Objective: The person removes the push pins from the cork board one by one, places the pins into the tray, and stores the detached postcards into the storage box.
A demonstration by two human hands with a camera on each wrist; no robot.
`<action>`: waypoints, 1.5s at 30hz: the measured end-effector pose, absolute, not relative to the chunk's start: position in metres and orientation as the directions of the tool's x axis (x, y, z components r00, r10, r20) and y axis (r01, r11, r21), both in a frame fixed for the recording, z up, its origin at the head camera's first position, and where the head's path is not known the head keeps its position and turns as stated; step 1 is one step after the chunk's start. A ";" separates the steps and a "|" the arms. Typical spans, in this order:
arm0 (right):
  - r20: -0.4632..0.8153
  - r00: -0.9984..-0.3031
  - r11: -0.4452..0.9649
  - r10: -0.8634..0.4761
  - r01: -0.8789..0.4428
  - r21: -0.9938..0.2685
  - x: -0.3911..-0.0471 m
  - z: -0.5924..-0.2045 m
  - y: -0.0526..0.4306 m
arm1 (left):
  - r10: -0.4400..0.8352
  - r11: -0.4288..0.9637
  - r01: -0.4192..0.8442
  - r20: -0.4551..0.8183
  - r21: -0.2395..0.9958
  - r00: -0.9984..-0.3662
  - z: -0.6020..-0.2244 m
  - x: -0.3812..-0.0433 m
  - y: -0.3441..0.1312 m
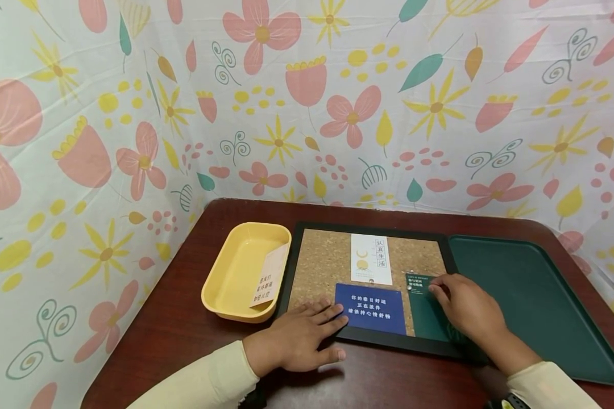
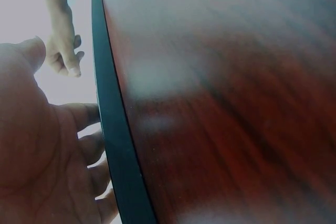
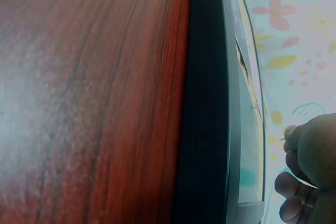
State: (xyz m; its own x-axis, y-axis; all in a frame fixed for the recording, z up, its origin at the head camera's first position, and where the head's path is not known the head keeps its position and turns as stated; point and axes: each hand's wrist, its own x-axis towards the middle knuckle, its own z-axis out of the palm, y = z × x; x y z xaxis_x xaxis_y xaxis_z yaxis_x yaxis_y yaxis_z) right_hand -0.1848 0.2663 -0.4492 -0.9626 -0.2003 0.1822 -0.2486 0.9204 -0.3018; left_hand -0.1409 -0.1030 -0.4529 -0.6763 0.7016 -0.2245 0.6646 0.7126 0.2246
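A black-framed cork board (image 1: pixel 319 261) lies on the table. My left hand (image 1: pixel 299 335) rests flat over its lower left edge, fingertips at the left side of a blue card (image 1: pixel 370 309). Over the right part of a green card (image 1: pixel 420 312) is my right hand (image 1: pixel 471 304), thumb and fingers together. The right wrist view shows the thin point of a pushpin (image 3: pixel 282 139) sticking out from that pinch; the fingers hide its head. Small clear pins sit near the green card's upper left corner. A white card (image 1: pixel 370 258) is at the board's top middle.
Left of the board stands a yellow tray (image 1: pixel 232 261) with a pale pink card (image 1: pixel 270 275) leaning inside it. A dark green tray (image 1: pixel 522 289) lies right of the board. Flowered cloth (image 1: pixel 332 142) hangs behind the brown table (image 1: pixel 184 301).
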 end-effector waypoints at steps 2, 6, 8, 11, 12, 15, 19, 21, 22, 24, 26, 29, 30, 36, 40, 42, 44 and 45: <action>0.178 -0.965 0.923 -0.194 -0.241 -0.301 -0.184 -0.449 0.268 | 0.701 0.713 0.665 -0.225 0.223 -0.676 -0.453 -0.141 -0.103; 0.174 -0.968 0.924 -0.184 -0.230 -0.306 -0.184 -0.449 0.272 | 0.700 0.714 0.665 -0.223 0.219 -0.678 -0.453 -0.141 -0.103; 0.169 -0.969 0.924 -0.179 -0.225 -0.309 -0.184 -0.449 0.273 | 0.699 0.715 0.664 -0.225 0.218 -0.679 -0.453 -0.141 -0.103; 0.163 -0.971 0.927 -0.172 -0.216 -0.308 -0.184 -0.450 0.275 | 0.700 0.715 0.665 -0.227 0.218 -0.678 -0.453 -0.141 -0.103; 0.163 -0.972 0.927 -0.171 -0.215 -0.307 -0.184 -0.450 0.276 | 0.700 0.714 0.665 -0.227 0.217 -0.677 -0.453 -0.141 -0.103; 0.163 -0.973 0.929 -0.166 -0.210 -0.304 -0.183 -0.451 0.279 | 0.700 0.714 0.666 -0.228 0.217 -0.676 -0.452 -0.141 -0.103; 0.158 -0.975 0.932 -0.154 -0.197 -0.306 -0.182 -0.451 0.283 | 0.700 0.714 0.664 -0.232 0.220 -0.675 -0.452 -0.141 -0.103; 0.153 -0.977 0.931 -0.149 -0.190 -0.311 -0.182 -0.451 0.286 | 0.700 0.714 0.664 -0.233 0.222 -0.675 -0.452 -0.140 -0.103; 0.150 -0.978 0.931 -0.148 -0.189 -0.313 -0.182 -0.451 0.288 | 0.700 0.714 0.663 -0.234 0.223 -0.675 -0.452 -0.140 -0.103; 0.142 -0.979 0.930 -0.148 -0.187 -0.317 -0.182 -0.450 0.291 | 0.700 0.714 0.663 -0.234 0.224 -0.675 -0.452 -0.140 -0.103; 0.137 -0.980 0.929 -0.147 -0.184 -0.321 -0.182 -0.450 0.294 | 0.700 0.714 0.664 -0.232 0.223 -0.675 -0.452 -0.140 -0.103; 0.135 -0.980 0.930 -0.145 -0.182 -0.321 -0.181 -0.450 0.297 | 0.700 0.714 0.664 -0.232 0.222 -0.675 -0.451 -0.140 -0.103; 0.138 -0.980 0.930 -0.144 -0.182 -0.320 -0.181 -0.450 0.298 | 0.700 0.714 0.664 -0.232 0.222 -0.675 -0.451 -0.140 -0.103; 0.141 -0.981 0.934 -0.134 -0.173 -0.313 -0.180 -0.450 0.303 | 0.701 0.713 0.664 -0.238 0.224 -0.672 -0.451 -0.140 -0.103; 0.130 -0.982 0.933 -0.134 -0.169 -0.317 -0.178 -0.452 0.307 | 0.701 0.713 0.666 -0.236 0.220 -0.673 -0.451 -0.140 -0.103; 0.123 -0.984 0.933 -0.132 -0.165 -0.320 -0.178 -0.453 0.309 | 0.701 0.713 0.666 -0.233 0.218 -0.674 -0.452 -0.140 -0.103; 0.119 -0.985 0.934 -0.126 -0.158 -0.320 -0.178 -0.453 0.310 | 0.701 0.713 0.667 -0.229 0.215 -0.675 -0.452 -0.140 -0.103; 0.117 -0.985 0.935 -0.123 -0.155 -0.320 -0.178 -0.454 0.311 | 0.702 0.713 0.667 -0.228 0.216 -0.675 -0.452 -0.140 -0.103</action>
State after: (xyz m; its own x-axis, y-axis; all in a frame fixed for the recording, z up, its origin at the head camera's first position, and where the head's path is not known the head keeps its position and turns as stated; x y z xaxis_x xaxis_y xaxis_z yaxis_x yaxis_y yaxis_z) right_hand -0.1782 0.3109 -0.4539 -0.9854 -0.1232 0.1174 -0.1550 0.9347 -0.3200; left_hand -0.1403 -0.1030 -0.4518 -0.6753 0.7015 -0.2277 0.6674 0.7126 0.2163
